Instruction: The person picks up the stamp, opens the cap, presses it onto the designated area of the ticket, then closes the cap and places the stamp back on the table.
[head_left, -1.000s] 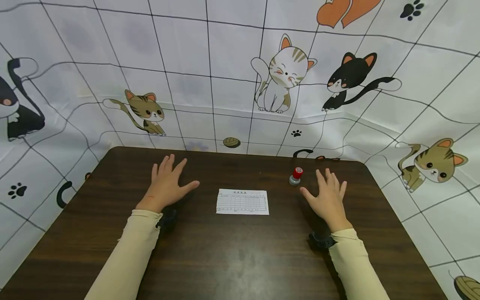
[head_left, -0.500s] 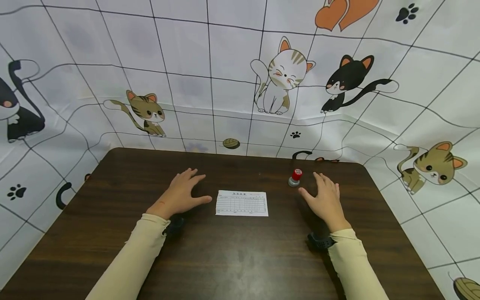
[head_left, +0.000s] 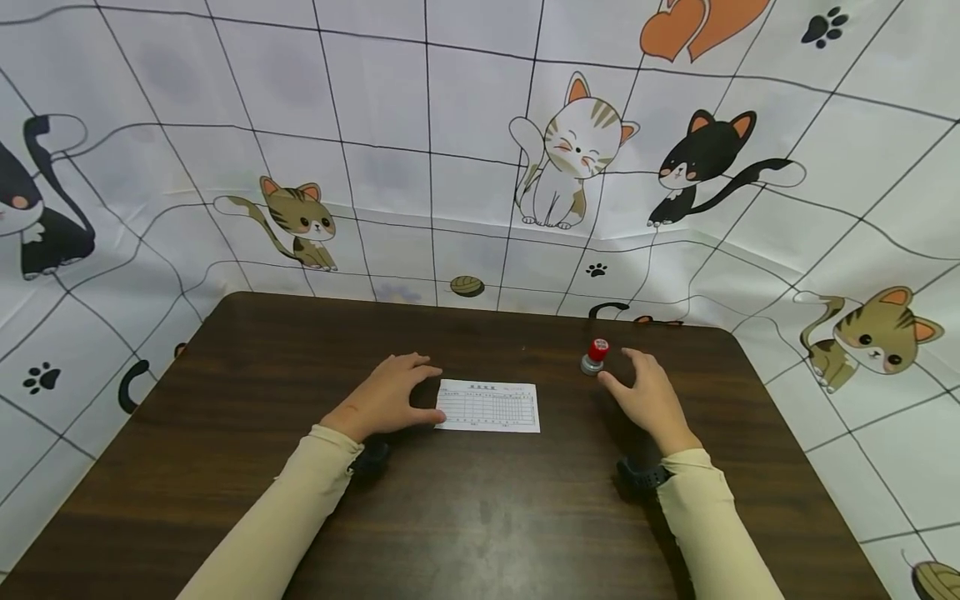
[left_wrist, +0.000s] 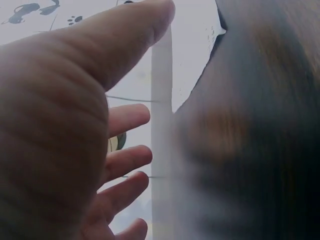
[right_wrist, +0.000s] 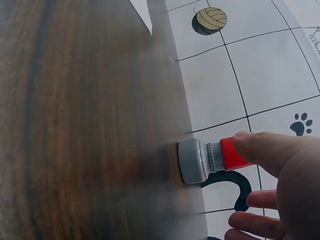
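Note:
A white printed form (head_left: 491,407), a small paper slip with a ruled table, lies flat on the brown table. My left hand (head_left: 386,396) is at its left edge, fingers apart and thumb tip over the paper's lower left corner; I cannot tell if it touches. In the left wrist view the paper (left_wrist: 192,50) appears just beyond the thumb. A stamp (head_left: 595,358) with a red handle and grey base stands upright right of the form. Beside it is my right hand (head_left: 651,404), fingers loosely spread. The right wrist view has the thumb overlapping the stamp's red handle (right_wrist: 231,154); contact is unclear.
The dark wooden table (head_left: 480,517) ends at a white wall sheet (head_left: 375,100) printed with cats and grid lines, which rises behind and along the sides. Dark straps sit at both wrists, including a black band (head_left: 643,477) on the right.
My left hand has moved right and slightly nearer, from beside the form to its left edge. The right hand has barely moved beside the stamp, its fingers drawing closer together. Form and stamp have stayed put.

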